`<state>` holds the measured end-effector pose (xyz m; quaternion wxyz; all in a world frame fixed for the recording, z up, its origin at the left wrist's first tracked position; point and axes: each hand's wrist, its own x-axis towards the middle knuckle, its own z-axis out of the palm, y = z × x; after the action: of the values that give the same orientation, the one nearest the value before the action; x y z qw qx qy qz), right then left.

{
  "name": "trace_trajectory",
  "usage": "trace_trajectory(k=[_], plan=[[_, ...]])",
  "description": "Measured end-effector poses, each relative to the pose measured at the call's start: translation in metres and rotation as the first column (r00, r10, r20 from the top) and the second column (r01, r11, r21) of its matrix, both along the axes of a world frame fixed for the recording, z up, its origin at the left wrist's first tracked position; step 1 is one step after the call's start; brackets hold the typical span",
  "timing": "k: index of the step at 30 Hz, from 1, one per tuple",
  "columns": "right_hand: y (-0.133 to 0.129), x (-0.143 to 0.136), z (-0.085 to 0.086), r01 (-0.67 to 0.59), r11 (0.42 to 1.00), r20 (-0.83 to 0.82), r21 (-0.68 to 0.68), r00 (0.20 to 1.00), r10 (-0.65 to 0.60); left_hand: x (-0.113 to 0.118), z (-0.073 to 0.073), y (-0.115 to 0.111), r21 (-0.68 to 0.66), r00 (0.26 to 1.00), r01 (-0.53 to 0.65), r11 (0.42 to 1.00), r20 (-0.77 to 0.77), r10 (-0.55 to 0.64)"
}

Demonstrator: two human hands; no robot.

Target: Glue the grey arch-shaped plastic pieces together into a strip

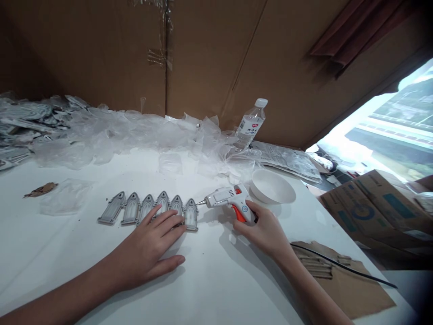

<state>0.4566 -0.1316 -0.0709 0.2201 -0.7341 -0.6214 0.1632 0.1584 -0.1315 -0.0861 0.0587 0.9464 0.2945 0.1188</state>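
Grey arched flat pieces (191, 215) | left hand (152, 241) over row, fingers apart | right hand (267, 231) clamped on white-and-orange plastic glue gun (221, 197), tip beside end piece | likely needs steady aim

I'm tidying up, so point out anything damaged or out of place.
The cardboard at the right of the white table looks torn: its edge is ragged and ridges show. A brown scrap lies oddly apart, left of the grey arched pieces.

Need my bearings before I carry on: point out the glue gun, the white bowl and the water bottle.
Glue gun (234, 199): head view, white body above the trigger.
White bowl (273, 186): head view, inner surface.
Water bottle (249, 126): head view, on its label.
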Motion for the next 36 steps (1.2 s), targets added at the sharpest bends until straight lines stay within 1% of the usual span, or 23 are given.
trace_trajectory(k=[4,8,13,17,21,25,28,33,36], plan=[[-0.0012,-0.0005,0.0019,-0.052,0.998,0.023,-0.025,0.998,0.052,0.0008,0.001,-0.0007,-0.004,1.0,0.006,1.0,0.007,-0.006],[-0.0016,-0.0011,0.003,-0.101,0.995,0.083,0.01,0.992,0.1,0.0006,0.0017,0.0,-0.013,0.999,-0.001,1.0,0.034,0.001],[-0.0018,0.0022,-0.0019,-0.103,0.992,0.233,0.08,0.969,0.082,0.0001,0.0011,0.002,0.013,1.0,0.01,1.0,0.012,-0.011],[-0.0022,0.0043,-0.0055,-0.117,0.989,0.27,0.092,0.959,0.089,-0.0005,-0.0008,0.0021,0.019,1.0,0.023,1.0,-0.02,-0.023],[-0.0023,0.0035,-0.006,-0.123,0.989,0.321,0.086,0.943,0.089,-0.0005,-0.0011,0.0017,0.007,1.0,0.025,1.0,0.003,-0.025],[-0.0024,0.0018,-0.0054,-0.112,0.99,0.349,0.084,0.934,0.076,0.0001,-0.0003,0.0016,-0.017,0.999,0.019,1.0,0.028,-0.019],[-0.0031,0.0015,-0.0058,-0.109,0.99,0.359,0.09,0.931,0.07,0.0001,-0.0002,0.0016,-0.017,1.0,0.02,1.0,0.021,-0.02],[-0.0038,0.0016,-0.0063,-0.123,0.986,0.367,0.111,0.927,0.074,-0.0003,-0.0007,0.0018,-0.021,0.998,0.02,1.0,0.052,-0.019],[-0.0036,0.0007,-0.0057,-0.117,0.988,0.364,0.102,0.929,0.073,-0.0001,-0.0009,0.002,-0.022,0.999,0.019,1.0,0.049,-0.018]])
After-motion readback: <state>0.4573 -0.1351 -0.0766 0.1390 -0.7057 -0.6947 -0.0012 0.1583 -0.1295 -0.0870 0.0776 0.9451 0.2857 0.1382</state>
